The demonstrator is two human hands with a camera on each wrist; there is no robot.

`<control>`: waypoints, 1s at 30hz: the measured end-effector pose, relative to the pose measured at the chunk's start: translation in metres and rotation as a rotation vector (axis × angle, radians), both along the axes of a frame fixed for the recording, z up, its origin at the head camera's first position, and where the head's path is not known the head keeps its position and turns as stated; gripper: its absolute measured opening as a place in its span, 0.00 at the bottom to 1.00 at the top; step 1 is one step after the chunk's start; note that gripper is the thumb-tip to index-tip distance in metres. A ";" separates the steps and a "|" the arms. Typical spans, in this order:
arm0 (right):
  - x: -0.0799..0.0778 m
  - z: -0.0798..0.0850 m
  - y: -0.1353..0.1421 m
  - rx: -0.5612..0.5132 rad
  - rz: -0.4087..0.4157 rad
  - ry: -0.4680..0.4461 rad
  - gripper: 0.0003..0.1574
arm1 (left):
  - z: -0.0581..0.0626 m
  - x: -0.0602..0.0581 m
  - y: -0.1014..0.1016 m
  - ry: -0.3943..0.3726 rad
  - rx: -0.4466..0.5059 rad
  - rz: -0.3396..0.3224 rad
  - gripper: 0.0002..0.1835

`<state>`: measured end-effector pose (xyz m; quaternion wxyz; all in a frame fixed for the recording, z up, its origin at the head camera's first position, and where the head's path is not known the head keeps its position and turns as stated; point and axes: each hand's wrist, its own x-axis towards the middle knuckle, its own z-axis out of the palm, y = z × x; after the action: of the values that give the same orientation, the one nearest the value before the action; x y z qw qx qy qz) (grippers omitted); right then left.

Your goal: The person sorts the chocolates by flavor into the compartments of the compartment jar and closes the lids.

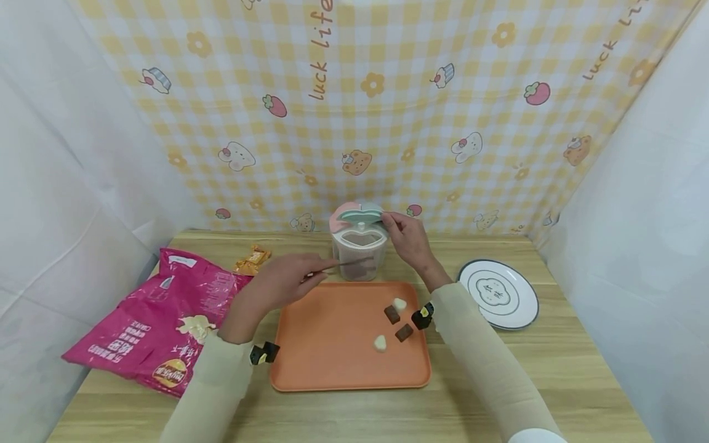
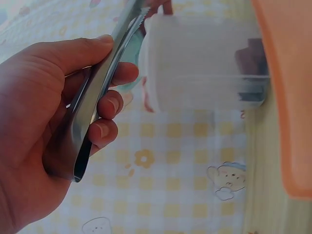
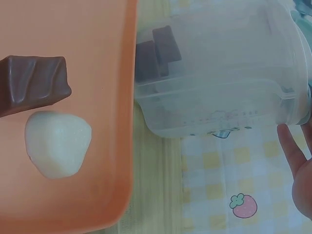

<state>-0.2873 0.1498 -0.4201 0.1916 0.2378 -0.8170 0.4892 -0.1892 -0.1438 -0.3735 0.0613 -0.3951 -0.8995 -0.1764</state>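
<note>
Metal tongs (image 2: 92, 112) lie in the grip of my left hand (image 1: 285, 280), thumb on one side and fingertips curled on the other. In the head view their tips overlap the front of a clear plastic container (image 1: 354, 253) with a white rim. My right hand (image 1: 411, 241) pinches the edge of its raised green lid flap (image 1: 360, 215). Brown chocolate pieces (image 3: 157, 52) sit at the container's bottom. On the orange tray (image 1: 327, 344) in front are two brown chocolates (image 1: 404, 333) and two white pieces (image 1: 380, 343), all toward the right side.
A large pink snack bag (image 1: 149, 326) lies at the left, partly behind the left forearm. Orange-wrapped sweets (image 1: 252, 259) lie behind it. At the right is a white plate (image 1: 498, 294) with a dark rim. A checked curtain (image 1: 354, 129) hangs behind the table.
</note>
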 end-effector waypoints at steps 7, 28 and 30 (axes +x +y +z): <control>-0.002 0.000 0.000 0.005 -0.003 -0.025 0.18 | -0.029 0.006 0.012 -0.039 -0.005 -0.058 0.17; 0.000 0.001 0.000 -0.004 -0.007 -0.033 0.17 | -0.077 0.007 0.046 -0.178 -0.091 -0.104 0.15; 0.000 0.001 0.000 -0.003 -0.005 -0.028 0.17 | -0.078 0.008 0.047 -0.189 -0.093 -0.100 0.15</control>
<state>-0.2871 0.1503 -0.4192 0.1816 0.2284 -0.8194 0.4933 -0.1815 -0.0963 -0.4511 -0.0513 -0.4235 -0.8876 -0.1738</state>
